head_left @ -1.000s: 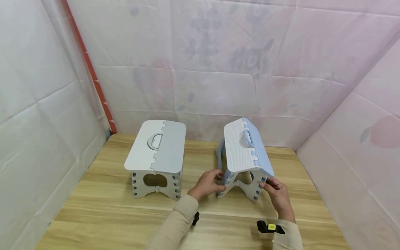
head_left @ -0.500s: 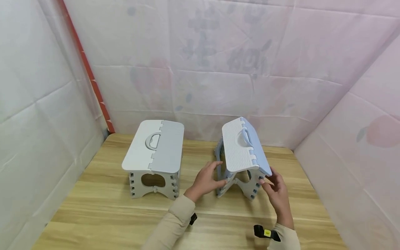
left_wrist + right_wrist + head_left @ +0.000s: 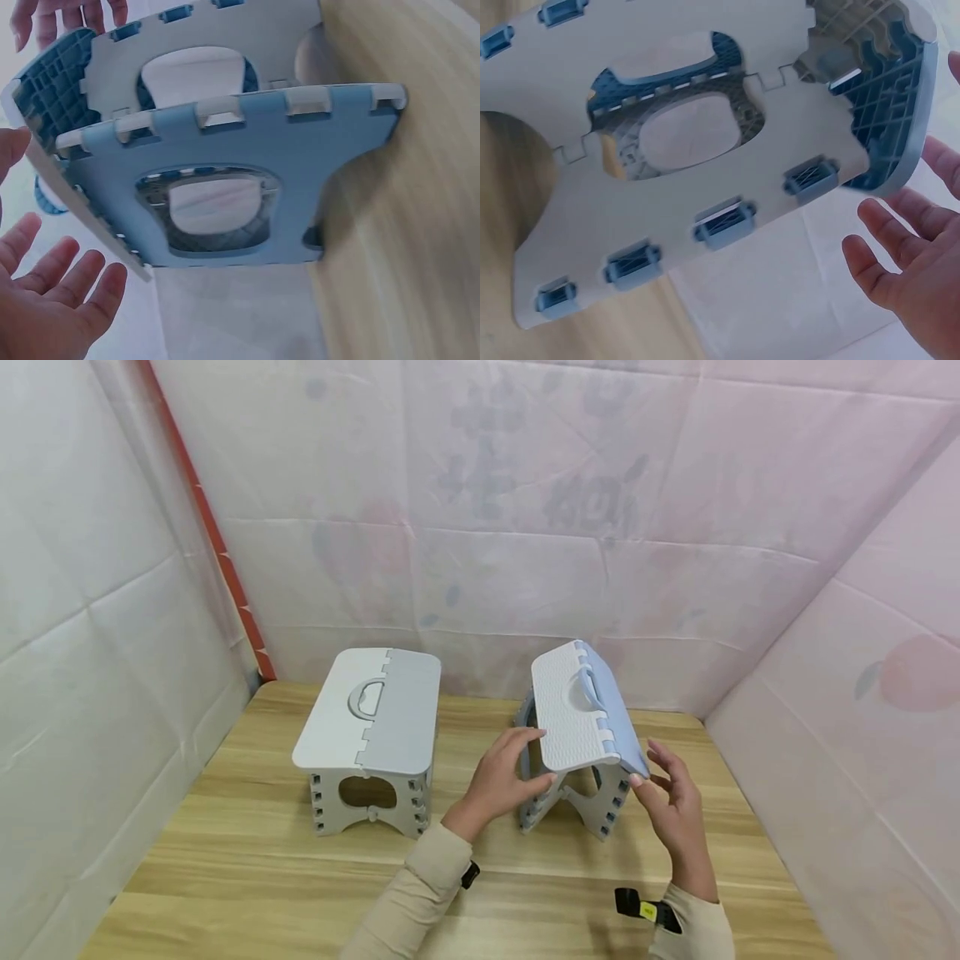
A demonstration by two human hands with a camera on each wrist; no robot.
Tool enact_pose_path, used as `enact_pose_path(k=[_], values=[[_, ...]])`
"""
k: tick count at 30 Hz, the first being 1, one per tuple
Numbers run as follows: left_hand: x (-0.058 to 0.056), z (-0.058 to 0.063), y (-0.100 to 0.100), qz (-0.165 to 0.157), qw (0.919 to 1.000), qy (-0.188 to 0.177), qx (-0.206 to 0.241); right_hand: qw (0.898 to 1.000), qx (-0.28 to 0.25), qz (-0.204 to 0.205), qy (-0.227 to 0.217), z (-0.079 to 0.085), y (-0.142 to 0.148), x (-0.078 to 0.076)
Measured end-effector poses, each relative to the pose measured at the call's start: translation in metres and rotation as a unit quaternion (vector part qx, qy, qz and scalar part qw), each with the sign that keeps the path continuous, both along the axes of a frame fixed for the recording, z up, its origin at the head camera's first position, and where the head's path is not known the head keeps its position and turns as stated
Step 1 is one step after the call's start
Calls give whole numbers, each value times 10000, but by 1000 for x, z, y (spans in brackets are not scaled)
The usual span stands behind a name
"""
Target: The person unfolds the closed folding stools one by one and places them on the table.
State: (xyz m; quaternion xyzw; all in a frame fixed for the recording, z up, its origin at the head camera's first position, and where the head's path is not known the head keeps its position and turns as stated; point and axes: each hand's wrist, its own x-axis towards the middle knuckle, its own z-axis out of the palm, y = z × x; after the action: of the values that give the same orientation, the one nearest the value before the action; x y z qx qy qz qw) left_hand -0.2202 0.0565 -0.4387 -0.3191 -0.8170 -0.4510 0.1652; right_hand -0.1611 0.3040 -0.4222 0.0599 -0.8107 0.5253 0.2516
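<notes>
A white-and-blue folding stool [image 3: 564, 718] stands partly folded on the table, its seat peaked along the hinge, with a blue loop handle [image 3: 592, 689] at the ridge. My left hand [image 3: 501, 783], fingers spread, is at the seat's white half near its left front corner. On the other side my right hand [image 3: 672, 806] has its fingertips right at the lower edge of the blue half [image 3: 617, 714]. The left wrist view shows the stool's blue side panel [image 3: 307, 142] beside spread fingers. In the right wrist view the white end panel [image 3: 645, 217] fills the middle, with loose fingers near the seat edge.
A grey-and-white folding stool [image 3: 408, 718] stands fully unfolded to the left, its seat flat. Both stools rest on a wood-grain table [image 3: 247, 868]. Pale printed sheets [image 3: 480, 577] hang behind and on both sides.
Both hands have moved up from the stool's legs to the level of its seat. The left fingers have come off the leg. The stool's legs have drawn slightly closer together.
</notes>
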Motion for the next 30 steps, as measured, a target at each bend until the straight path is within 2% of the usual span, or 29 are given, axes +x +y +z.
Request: enact_pose_path(k=[7,11,17,22,26,30], values=[[6,18,6,-196,9997,104,-105,9994,331,36,131,35,-24,7],[7,22,14,-213,9992,268,-209,9986,464,82,232,32,-21,0],[5,21,23,-143,9972,690,-232,9976,657,143,152,22,-15,-17],[2,18,30,-217,9965,765,-238,9968,748,115,-244,22,-18,-20],[1,15,34,-211,9963,808,-224,9944,785,-94,-701,24,-19,-18],[0,14,35,-99,9954,900,-318,9927,881,-165,-803,26,-18,-17]])
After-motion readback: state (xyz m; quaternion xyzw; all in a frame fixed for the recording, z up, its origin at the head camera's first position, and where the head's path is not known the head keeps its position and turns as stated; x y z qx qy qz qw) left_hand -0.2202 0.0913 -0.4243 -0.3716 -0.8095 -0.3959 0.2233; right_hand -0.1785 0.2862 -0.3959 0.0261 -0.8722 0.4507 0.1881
